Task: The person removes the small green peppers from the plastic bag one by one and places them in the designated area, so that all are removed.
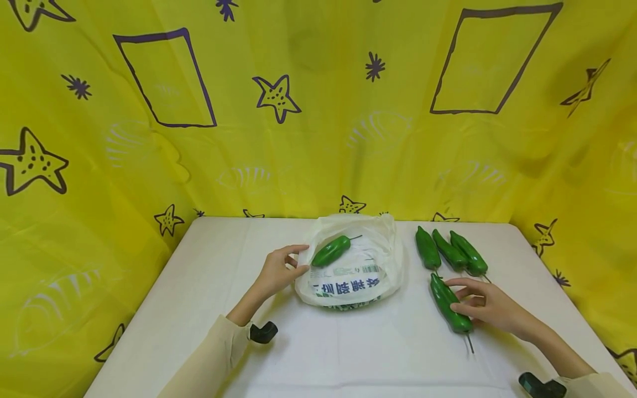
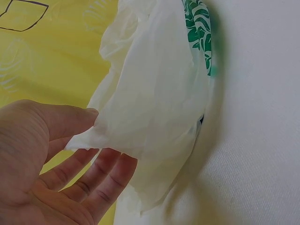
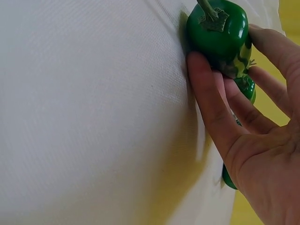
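A white plastic bag [image 1: 393,260] with blue and green print lies with its mouth open at the table's middle. One green pepper [image 1: 332,251] rests inside it. My left hand [image 1: 275,272] pinches the left rim of the bag between thumb and fingers; the bag's side [image 2: 150,93] fills much of the left wrist view. On the right, my right hand [image 1: 490,305] has thumb and fingers around another green pepper [image 1: 448,304] lying on the table. Its stem end [image 3: 218,23] faces the right wrist camera. Behind it several more green peppers [image 1: 450,251] lie close together.
A white cloth [image 1: 348,354] covers the table. Yellow curtains [image 1: 318,149] with drawn stars hang along its back and both sides. Dark wrist-worn devices [image 1: 264,333] sit at both sleeve cuffs.
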Demonstrator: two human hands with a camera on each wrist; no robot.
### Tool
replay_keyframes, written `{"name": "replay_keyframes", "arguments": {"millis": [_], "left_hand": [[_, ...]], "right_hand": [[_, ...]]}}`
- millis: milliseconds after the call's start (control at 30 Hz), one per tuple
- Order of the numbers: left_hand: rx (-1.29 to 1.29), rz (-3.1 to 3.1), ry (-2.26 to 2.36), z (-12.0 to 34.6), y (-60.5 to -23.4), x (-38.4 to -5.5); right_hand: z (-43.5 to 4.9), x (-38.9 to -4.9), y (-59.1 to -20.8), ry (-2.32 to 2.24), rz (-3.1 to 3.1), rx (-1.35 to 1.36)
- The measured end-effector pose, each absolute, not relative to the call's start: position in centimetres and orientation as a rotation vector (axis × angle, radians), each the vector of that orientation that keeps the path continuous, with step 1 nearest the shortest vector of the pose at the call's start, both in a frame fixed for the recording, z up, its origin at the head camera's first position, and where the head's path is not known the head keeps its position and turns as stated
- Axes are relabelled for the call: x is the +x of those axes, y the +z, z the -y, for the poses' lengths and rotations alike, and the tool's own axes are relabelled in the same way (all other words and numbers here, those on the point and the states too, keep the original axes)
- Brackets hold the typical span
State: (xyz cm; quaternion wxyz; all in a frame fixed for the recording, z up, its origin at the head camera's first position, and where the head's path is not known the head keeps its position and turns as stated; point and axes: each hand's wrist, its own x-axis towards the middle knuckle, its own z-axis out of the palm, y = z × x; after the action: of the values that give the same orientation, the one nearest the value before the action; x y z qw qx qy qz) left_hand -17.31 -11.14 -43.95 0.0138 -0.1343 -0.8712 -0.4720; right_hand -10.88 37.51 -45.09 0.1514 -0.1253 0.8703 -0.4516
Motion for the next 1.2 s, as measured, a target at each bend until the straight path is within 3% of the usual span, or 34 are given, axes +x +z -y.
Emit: {"name": "replay_keyframes", "arguments": {"millis": [600,1200], "left_hand": [[-0.424,2.709,-1.479,11.2,-44.1,-17.3],[-0.436,2.704,-1.48,11.1,-44.0,-17.2]], "right_hand": [[-37.9,-11.1,-44.5,-1.343,-2.394,-0.419],[-38.5,-11.2,-42.3,-1.099,-2.678,-0.756]]}}
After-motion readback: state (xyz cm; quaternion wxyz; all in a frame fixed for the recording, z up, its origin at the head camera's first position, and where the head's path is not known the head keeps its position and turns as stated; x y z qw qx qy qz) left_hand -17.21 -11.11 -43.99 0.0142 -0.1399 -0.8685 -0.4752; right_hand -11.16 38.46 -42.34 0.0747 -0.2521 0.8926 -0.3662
